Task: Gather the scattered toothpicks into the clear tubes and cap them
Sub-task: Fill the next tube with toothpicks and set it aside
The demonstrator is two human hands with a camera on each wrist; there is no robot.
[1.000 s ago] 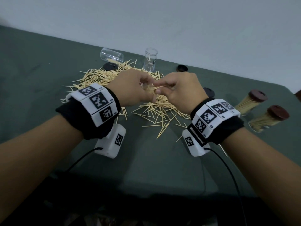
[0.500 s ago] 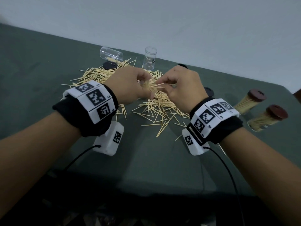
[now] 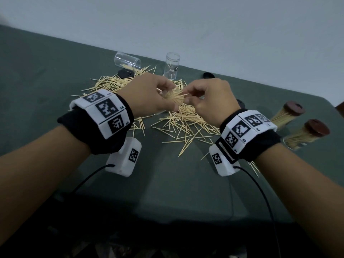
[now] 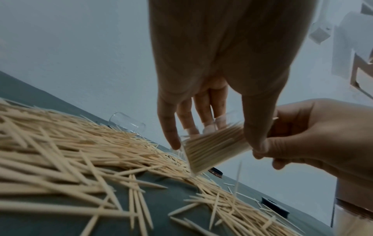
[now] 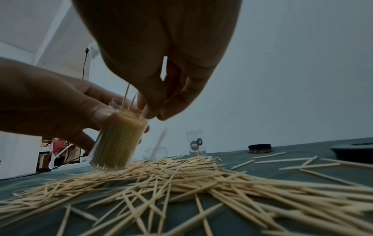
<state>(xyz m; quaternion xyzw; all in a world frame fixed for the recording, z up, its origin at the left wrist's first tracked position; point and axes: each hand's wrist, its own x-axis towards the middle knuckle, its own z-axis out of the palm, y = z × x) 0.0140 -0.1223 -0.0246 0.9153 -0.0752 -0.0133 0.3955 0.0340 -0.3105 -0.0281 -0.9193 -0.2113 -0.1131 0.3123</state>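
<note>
My left hand [image 3: 165, 103] grips a clear tube [image 5: 119, 143] packed with toothpicks, tilted just above the scattered toothpick pile [image 3: 186, 125] on the green table. In the left wrist view, thumb and fingers of that hand [image 4: 214, 140] wrap the tube [image 4: 212, 148]. My right hand [image 3: 187, 97] pinches a few toothpicks at the tube's mouth, fingertips together [image 5: 151, 115]. Several picks stick out of the mouth unevenly. One loose toothpick [image 5: 159, 140] blurs in the air beside the tube.
An empty clear tube [image 3: 127, 61] lies on its side at the back, and another [image 3: 172, 65] stands upright. Dark caps [image 3: 125, 73] [image 3: 208, 75] lie near them. Two filled, capped tubes [image 3: 286, 114] [image 3: 305, 135] lie at the right. The wall is close behind.
Both hands stayed together over the pile and lifted slightly. The picks at the tube's mouth now fan out more, and the right fingers have shifted on them.
</note>
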